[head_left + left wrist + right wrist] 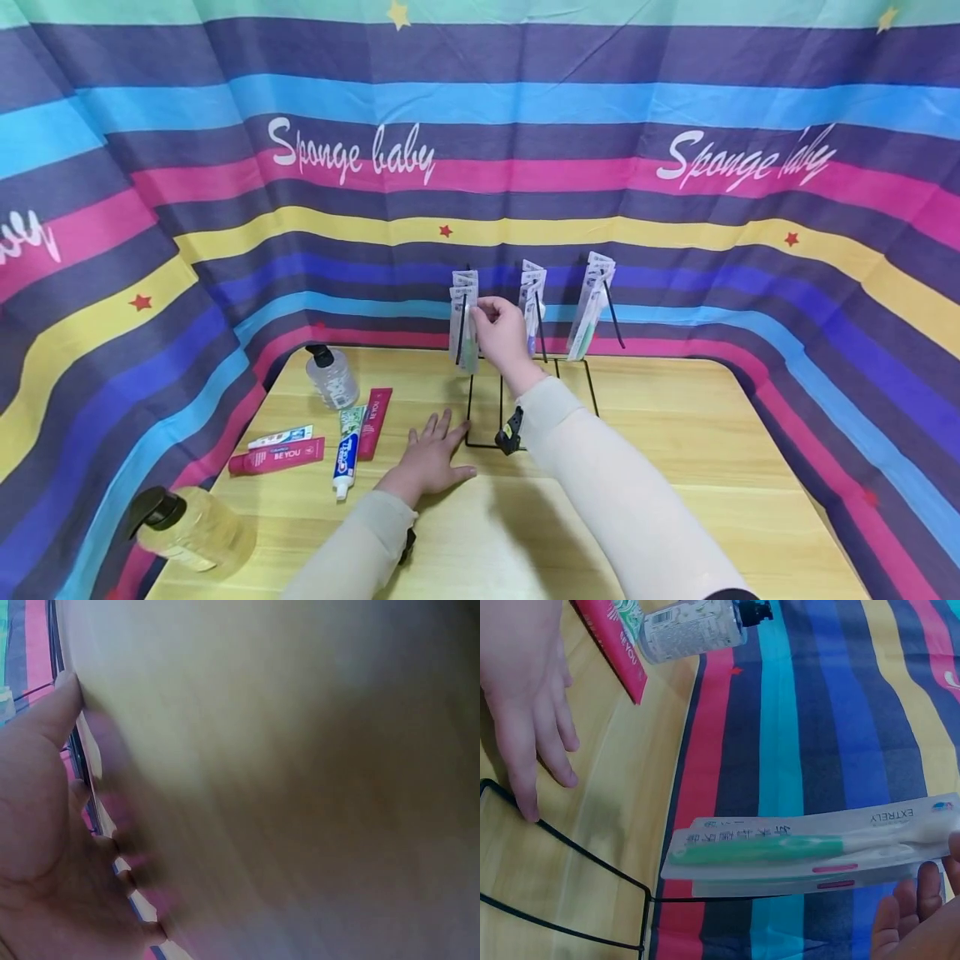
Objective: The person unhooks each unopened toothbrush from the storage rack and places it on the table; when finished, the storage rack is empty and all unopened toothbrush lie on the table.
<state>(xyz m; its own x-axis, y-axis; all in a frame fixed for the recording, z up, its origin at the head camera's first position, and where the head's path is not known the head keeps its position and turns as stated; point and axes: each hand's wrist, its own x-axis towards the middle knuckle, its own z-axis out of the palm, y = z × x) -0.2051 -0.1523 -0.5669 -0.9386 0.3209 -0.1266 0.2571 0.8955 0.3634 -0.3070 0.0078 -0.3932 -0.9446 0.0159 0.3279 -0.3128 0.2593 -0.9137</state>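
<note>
My right hand (501, 333) is at the left hook of a black wire rack (501, 400) and pinches a packaged toothbrush (765, 847) by its edge. Through the clear pack a green handle and white neck show. Another pack hangs right behind it. Flat on the table, fingers spread, my left hand (431, 462) rests with its fingertips close to the rack's base. In the left wrist view that hand (45, 825) fills the left side, holding nothing.
More toothbrush packs hang on the middle hook (532, 304) and right hook (592, 304). To the left lie a blue-and-white toothpaste tube (346, 458), pink tubes (285, 454), a clear pump bottle (333, 379) and a yellowish pump bottle (198, 533). A striped curtain (525, 175) stands behind the table.
</note>
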